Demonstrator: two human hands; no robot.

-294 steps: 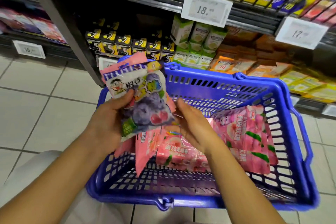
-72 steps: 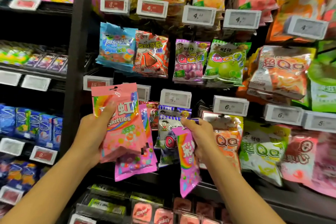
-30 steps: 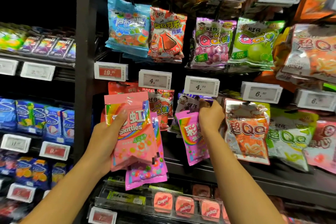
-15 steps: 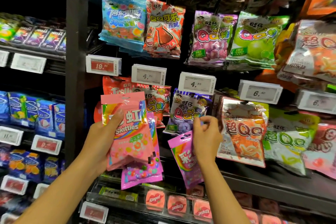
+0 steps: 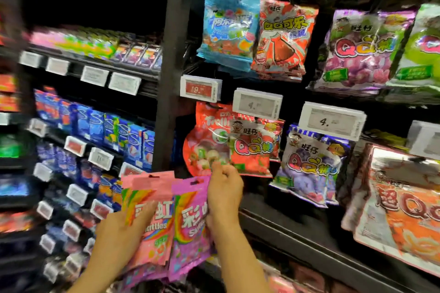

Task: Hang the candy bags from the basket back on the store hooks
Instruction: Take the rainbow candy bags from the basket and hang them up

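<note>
candy bags: your left hand (image 5: 123, 228) grips a pink skittles bag (image 5: 152, 219) at the front of a small stack, thumb laid across its face, fingers behind and hidden. a purple skittles bag (image 5: 190, 228) sits just right of it, overlapping its right edge, and your right hand (image 5: 223, 195) pinches that bag's right edge near the top, fingers curled. both bags are upright, hang holes at the top, held low in front of the rack's bottom row, not on any hook. more bag edges poke out below the pink one, count unclear.

above your right hand a red bag (image 5: 204, 143) hangs at the rack's left edge beside the black post (image 5: 166, 78), with a red qq bag (image 5: 254, 150) overlapping its right side. right of that hangs a purple qq bag (image 5: 309, 166), then an orange qq bag (image 5: 402, 209) near the right edge. price tags (image 5: 257, 103) sit above this row. the upper row has blue, red, purple and green bags. the shelves (image 5: 90, 74) left of the post are blurred.
</note>
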